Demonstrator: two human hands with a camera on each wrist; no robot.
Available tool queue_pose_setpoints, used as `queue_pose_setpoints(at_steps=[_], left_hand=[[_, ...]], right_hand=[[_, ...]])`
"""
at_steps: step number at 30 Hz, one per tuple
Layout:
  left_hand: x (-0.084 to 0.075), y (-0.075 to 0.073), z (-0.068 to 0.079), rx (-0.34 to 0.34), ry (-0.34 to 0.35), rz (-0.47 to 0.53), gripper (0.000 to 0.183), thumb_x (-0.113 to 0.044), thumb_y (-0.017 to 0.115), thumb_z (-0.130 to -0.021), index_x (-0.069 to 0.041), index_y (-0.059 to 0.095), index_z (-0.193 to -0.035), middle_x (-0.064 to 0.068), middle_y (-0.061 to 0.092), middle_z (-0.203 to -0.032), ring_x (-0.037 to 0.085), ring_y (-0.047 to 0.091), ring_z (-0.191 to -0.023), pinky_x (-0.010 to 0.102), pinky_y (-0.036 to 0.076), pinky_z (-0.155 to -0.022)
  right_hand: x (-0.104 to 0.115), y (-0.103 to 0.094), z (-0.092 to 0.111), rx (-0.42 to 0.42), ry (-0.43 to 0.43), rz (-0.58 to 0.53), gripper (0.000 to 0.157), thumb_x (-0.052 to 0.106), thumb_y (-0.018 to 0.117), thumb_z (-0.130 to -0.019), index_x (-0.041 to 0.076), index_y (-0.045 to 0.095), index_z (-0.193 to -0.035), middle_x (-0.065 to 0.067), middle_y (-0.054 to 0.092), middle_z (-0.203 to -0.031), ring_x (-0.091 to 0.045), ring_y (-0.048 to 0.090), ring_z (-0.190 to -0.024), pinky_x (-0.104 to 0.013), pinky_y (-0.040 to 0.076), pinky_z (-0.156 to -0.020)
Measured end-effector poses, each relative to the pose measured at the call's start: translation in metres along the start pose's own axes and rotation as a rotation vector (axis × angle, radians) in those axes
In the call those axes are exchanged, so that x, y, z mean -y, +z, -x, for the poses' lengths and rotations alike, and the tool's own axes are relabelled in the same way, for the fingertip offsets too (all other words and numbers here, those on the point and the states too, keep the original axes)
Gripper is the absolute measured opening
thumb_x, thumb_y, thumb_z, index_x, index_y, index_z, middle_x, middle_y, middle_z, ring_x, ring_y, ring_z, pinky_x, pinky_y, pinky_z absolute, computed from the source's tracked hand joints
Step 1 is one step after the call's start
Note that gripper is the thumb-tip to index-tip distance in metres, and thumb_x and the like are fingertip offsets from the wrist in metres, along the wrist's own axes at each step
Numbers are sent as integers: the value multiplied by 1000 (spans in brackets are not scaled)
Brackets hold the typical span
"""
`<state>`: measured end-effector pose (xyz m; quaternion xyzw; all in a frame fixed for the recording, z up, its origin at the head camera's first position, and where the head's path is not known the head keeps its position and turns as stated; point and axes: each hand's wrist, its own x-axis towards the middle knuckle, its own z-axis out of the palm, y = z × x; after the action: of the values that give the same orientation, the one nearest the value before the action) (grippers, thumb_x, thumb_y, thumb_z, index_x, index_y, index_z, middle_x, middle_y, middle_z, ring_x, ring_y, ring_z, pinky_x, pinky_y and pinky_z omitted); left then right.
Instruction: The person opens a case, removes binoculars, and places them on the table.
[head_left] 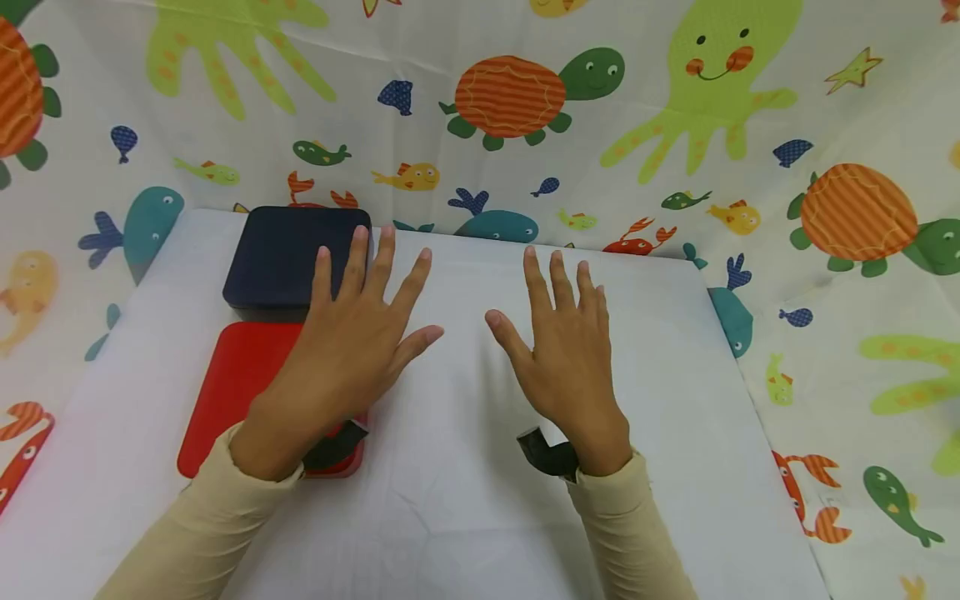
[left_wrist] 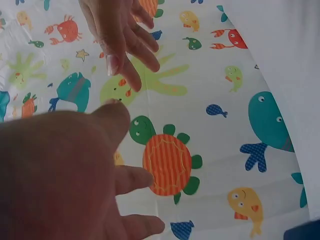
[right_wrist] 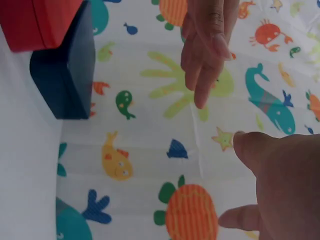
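My left hand (head_left: 348, 342) is held over the left side of the white table, fingers spread and holding nothing. In the head view it overlaps a dark navy box (head_left: 296, 258) and a red box (head_left: 243, 375), which hide partly behind it and the forearm. The right hand (head_left: 566, 358) hovers over the middle of the table with its fingers straight and nothing in it. In the right wrist view the red box (right_wrist: 42, 22) and the navy box (right_wrist: 67, 70) stand side by side at the upper left.
Both boxes sit at the left of the white tabletop (head_left: 450, 500), the navy one nearer the back edge. Behind and beside the table hangs a cloth (head_left: 420, 50) printed with sea animals. Each wrist carries a black strap mount (head_left: 551, 454) below a beige sleeve (head_left: 630, 525).
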<state>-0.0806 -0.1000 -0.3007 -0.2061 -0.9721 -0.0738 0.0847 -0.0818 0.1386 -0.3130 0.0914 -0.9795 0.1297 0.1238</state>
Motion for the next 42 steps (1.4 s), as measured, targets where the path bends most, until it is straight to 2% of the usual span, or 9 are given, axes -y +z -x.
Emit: queue_pose_setpoints(at_steps=[5,12,19,24,28,30,34,37,42], left_hand=[[14,1,13,-24,-34,55,77,-54,52,-98,-26,17,-160,18,8,-167,45,11,-153,70,7,-118],[36,10,36,-105,-83,158,72,-43,64,-94,-24,34,-156,20,28,-162,44,28,-146,71,20,-111],[56,22,59,-155,-154,266,75,-33,75,-87,-26,41,-153,18,37,-157,43,37,-140,71,27,-101],[74,33,76,-158,-230,396,75,-25,82,-81,-25,48,-149,19,43,-151,42,39,-136,72,27,-96],[89,41,92,-136,-309,471,79,-24,83,-80,-27,46,-150,20,45,-149,44,40,-134,75,27,-98],[96,45,99,-121,-349,480,80,-26,83,-81,-29,43,-151,20,45,-148,44,41,-133,76,32,-99],[109,51,116,-96,-429,484,83,-31,83,-81,-30,40,-152,20,45,-148,45,41,-131,76,42,-90],[118,54,128,-63,-497,482,85,-37,81,-82,-29,37,-154,22,43,-149,47,40,-131,76,43,-86],[131,62,146,-4,-648,509,94,-49,79,-80,-29,29,-157,26,33,-155,52,40,-125,69,52,-78]], right_hand=[[13,10,0,-54,-5,-96,79,69,38,-96,26,21,-160,-14,37,-159,-41,31,-147,-63,29,-115],[30,31,2,-92,-64,-212,75,59,53,-96,20,32,-157,-9,49,-150,-29,48,-129,-48,49,-99],[46,53,3,-83,-75,-283,74,54,61,-94,22,35,-155,-8,57,-140,-21,54,-116,-38,55,-90],[59,73,6,-71,-105,-408,74,47,67,-92,23,37,-154,-5,59,-134,-17,56,-111,-33,56,-85],[68,88,11,-22,-108,-507,77,43,72,-89,26,35,-155,-1,59,-133,-15,59,-111,-32,56,-86],[73,95,15,14,-96,-540,80,43,74,-88,29,33,-155,0,59,-133,-16,60,-111,-31,56,-86],[83,108,22,111,-71,-597,84,43,76,-85,36,29,-155,4,59,-131,-10,59,-108,-27,55,-84],[90,115,28,173,-46,-643,86,42,78,-84,40,29,-153,6,59,-129,-10,60,-106,-26,54,-83],[98,123,34,257,-18,-679,82,41,78,-84,38,33,-152,4,61,-124,-15,63,-105,-24,52,-81]])
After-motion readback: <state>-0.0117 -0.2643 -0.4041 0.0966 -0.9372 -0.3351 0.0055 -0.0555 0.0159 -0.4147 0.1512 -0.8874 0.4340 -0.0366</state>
